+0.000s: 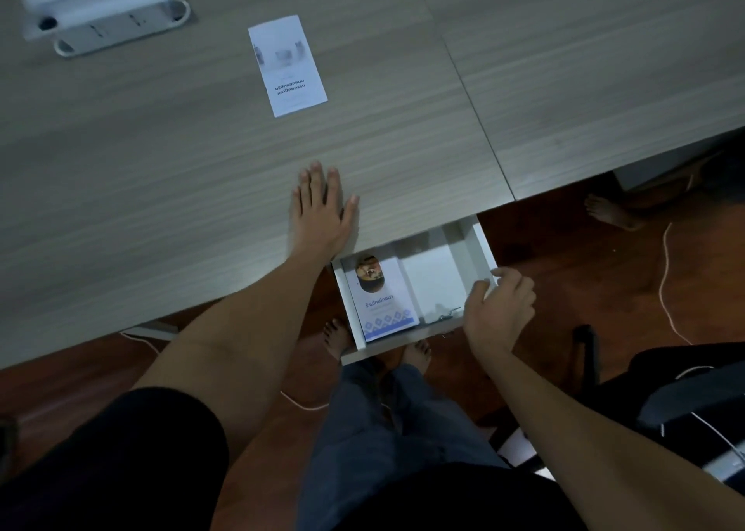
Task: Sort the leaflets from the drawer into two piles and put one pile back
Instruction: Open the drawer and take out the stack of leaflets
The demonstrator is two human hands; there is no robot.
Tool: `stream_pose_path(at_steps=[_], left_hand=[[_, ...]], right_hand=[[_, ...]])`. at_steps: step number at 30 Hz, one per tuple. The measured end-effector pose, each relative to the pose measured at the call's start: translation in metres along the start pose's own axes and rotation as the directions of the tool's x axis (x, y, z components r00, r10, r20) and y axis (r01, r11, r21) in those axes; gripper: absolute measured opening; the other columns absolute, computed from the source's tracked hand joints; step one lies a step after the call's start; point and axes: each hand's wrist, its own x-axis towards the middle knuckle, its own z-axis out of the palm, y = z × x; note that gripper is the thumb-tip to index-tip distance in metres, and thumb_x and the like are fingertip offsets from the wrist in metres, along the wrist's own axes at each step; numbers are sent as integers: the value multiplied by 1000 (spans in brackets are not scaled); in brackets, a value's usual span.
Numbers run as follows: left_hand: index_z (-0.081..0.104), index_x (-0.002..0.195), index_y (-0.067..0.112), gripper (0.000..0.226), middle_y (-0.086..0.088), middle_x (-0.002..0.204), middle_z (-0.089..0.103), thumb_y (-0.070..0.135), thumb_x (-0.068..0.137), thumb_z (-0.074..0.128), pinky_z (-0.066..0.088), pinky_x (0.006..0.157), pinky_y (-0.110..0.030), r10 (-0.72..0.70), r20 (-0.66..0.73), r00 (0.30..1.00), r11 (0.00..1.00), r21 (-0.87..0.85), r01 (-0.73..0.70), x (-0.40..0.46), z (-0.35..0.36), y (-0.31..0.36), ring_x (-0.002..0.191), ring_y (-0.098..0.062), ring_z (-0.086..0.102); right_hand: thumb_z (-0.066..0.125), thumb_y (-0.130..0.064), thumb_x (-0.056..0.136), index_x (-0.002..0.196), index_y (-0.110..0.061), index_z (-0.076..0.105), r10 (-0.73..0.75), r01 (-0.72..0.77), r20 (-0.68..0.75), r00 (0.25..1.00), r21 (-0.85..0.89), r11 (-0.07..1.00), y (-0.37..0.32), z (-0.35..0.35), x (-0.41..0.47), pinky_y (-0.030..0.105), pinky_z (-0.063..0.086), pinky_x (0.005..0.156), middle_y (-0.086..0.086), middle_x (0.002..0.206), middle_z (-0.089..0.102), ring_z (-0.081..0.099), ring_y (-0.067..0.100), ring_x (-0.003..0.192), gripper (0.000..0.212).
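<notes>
The left hand (322,212) lies flat, palm down and fingers spread, on the grey wood-grain desk top (161,168), just at 11 o'clock of the open white drawer (475,256) that juts from under the desk edge. The right hand (498,313) sits at the drawer's 3 o'clock side, its fingers curled loosely around the right wall near the front corner, holding no paper. Inside the drawer, against its left wall, lies 1 stack of leaflets topped by a white leaflet with a round food photo and a blue patterned band (383,301); the rest of the drawer floor shows white, with some small dark object at the front that is too dim to identify. At 12 o'clock, well apart from both hands, 1 white folded leaflet with dark printed text (287,67) lies alone on the desk. Further off at 10 o'clock, a silver cable-port box with an open lid (105,18) is set into the desk.
</notes>
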Motion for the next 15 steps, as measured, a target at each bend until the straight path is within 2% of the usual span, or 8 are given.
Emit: stream_pose_path(at_steps=[2, 6, 9, 11, 13, 15], left_hand=[[12, 165, 13, 72, -20, 172, 8, 53, 107, 23, 10, 130, -52, -10, -11, 1000, 1000, -14, 10, -14, 1, -2, 160, -38, 5], [23, 162, 10, 72, -22, 169, 21, 53, 105, 19, 18, 128, -55, -77, -43, 996, 983, -168, 69, -51, -7, 9, 158, -40, 15], [32, 158, 10, 58, -22, 164, 32, 40, 109, 33, 25, 125, -54, -119, -111, 987, 962, -259, 87, -85, -11, 32, 153, -39, 28], [40, 153, 13, 50, -19, 156, 42, 35, 108, 39, 33, 119, -52, -148, -145, 978, 946, -307, 98, -106, -8, 49, 144, -36, 39], [52, 142, 13, 40, -15, 140, 53, 29, 107, 43, 45, 105, -49, -162, -163, 973, 924, -372, 91, -123, 2, 64, 126, -33, 52], [59, 129, 11, 29, -10, 124, 57, 24, 106, 45, 49, 94, -47, -159, -113, 981, 872, -482, 86, -135, 16, 77, 109, -26, 57]], right_hand=[[53, -21, 89, 115, -14, 56, -76, 75, 21, 997, 14, 997, -15, 3, 8, 43, 36, 88, 11, 116, 54, 50, 32, 105, 27], [48, -27, 93, 121, -14, 55, -163, 160, 119, 979, 37, 986, -38, 12, 18, 44, 33, 95, 8, 122, 54, 50, 28, 112, 31], [47, -28, 95, 124, -12, 55, -220, 218, 211, 952, 34, 975, -46, 19, 20, 45, 31, 101, 9, 127, 56, 50, 28, 119, 34], [45, -30, 97, 124, -13, 54, -253, 251, 283, 925, 44, 967, -47, 25, 19, 44, 30, 104, 7, 127, 55, 50, 26, 119, 33], [45, -30, 97, 125, -12, 55, -279, 268, 373, 885, 82, 960, -46, 31, 16, 43, 34, 105, 7, 127, 55, 52, 27, 119, 34], [47, -30, 98, 130, -9, 54, -253, 235, 513, 820, 101, 967, -44, 42, 13, 44, 39, 105, 12, 131, 53, 52, 31, 120, 39]])
